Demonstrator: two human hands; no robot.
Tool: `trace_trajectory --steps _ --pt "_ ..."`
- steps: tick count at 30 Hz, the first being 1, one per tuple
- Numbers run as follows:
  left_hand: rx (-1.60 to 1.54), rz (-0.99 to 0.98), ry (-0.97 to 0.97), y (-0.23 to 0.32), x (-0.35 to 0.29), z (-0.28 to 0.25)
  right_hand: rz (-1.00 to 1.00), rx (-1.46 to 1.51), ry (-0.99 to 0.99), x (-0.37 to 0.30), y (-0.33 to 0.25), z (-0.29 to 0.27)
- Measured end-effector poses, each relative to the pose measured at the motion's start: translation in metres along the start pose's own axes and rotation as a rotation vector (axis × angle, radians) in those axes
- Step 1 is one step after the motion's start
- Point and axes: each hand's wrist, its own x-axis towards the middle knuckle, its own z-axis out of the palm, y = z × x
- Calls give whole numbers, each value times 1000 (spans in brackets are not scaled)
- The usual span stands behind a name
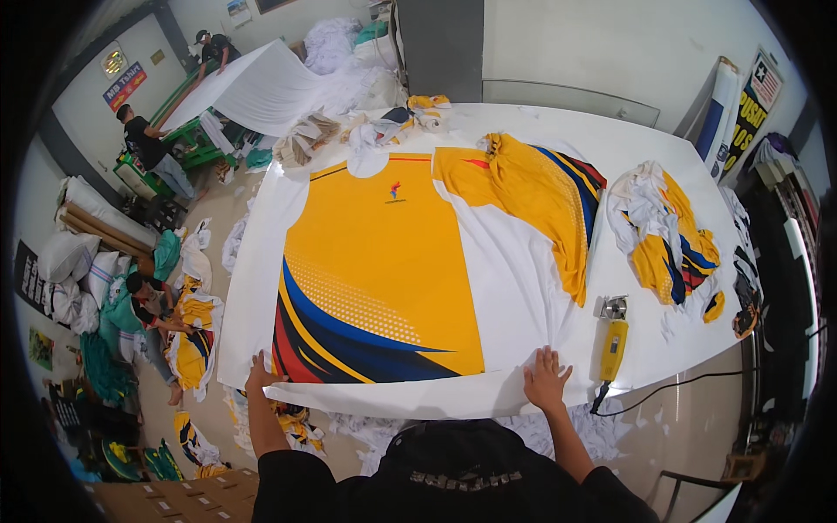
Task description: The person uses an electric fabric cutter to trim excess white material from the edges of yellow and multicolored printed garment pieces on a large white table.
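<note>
Table (656, 366), white, largest item, fills the centre of the frame and runs to the right side. On it, a white sheet (514, 288) of fabric, spread across the middle; its near edge forms a pale strip along the table's front, lower centre. Printed on it, left of centre, a yellow shirt-shaped panel (384, 261) with a scooped neckline at the top; dotted fade plus curving bands of blue, navy and red sweep across its lower part. Upper left, beyond the table: white cloth (253, 87) draped over another work surface, two people beside it. Bunched yellow piece (540, 205), striped along its right side, lies to the right of the panel, upper right of centre. Crumpled heap (667, 231), white, yellow and navy, right side. Yellow handheld cutter (613, 344), metal head up-frame, lies on the table below the heap. Hands well apart: left hand (261, 373) at the sheet's near-left corner, grip on the edge cannot be determined; right hand (546, 383), fingers spread, laid on the near edge, lower right of centre. Smallest noted: coloured emblem (395, 190) on the panel's upper part
</note>
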Motion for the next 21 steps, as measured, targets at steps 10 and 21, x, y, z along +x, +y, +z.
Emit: trace_trajectory --steps 10,21 --pt "12 49 -9 -11 -2 -4 -11 -68 21 -26 3 27" --pt "110 -70 -68 -31 -11 -10 579 41 430 36 143 -83"
